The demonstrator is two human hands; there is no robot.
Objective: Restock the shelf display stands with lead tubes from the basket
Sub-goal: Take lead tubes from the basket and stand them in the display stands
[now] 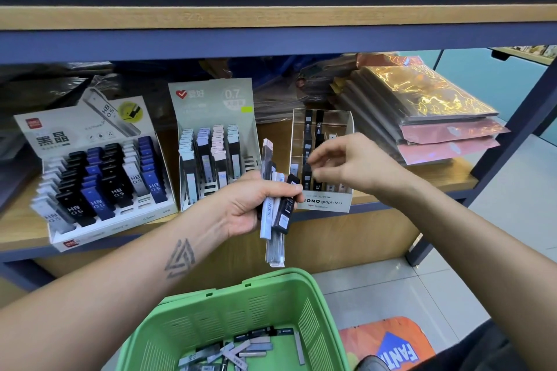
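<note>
**Sorting a fistful of lead tubes into the right stand**

The left hand (256,205) is curled round a mixed bunch of lead tubes (275,208) — at least four, though they overlap too much to count exactly: one black, one white, and longer clear ones sticking out above and below the fingers. The right hand (340,164) hovers just past the bunch, in front of the clear acrylic stand (322,159). Its fingers are loosely curled with thumb and forefinger drawn together; motion blur hides whether they pinch anything, so I cannot tell.

To do this step well, I'd say, pull one tube at a time from the top of the bunch, read its label, and match it to its stand before letting go, keeping the left grip firm so the long clear tubes do not slide out downward.

Counting: three display stands sit beyond the fingers — the big HB 0.5 stand (99,178) far to the left hand's outer side, nearly full in five rows; the 0.7 stand (215,156) just behind the left knuckles, four rows filled; the acrylic one, holding only a few tubes. Below the wrists, one green basket (304,304) holds roughly a dozen more loose tubes (241,351).
</note>
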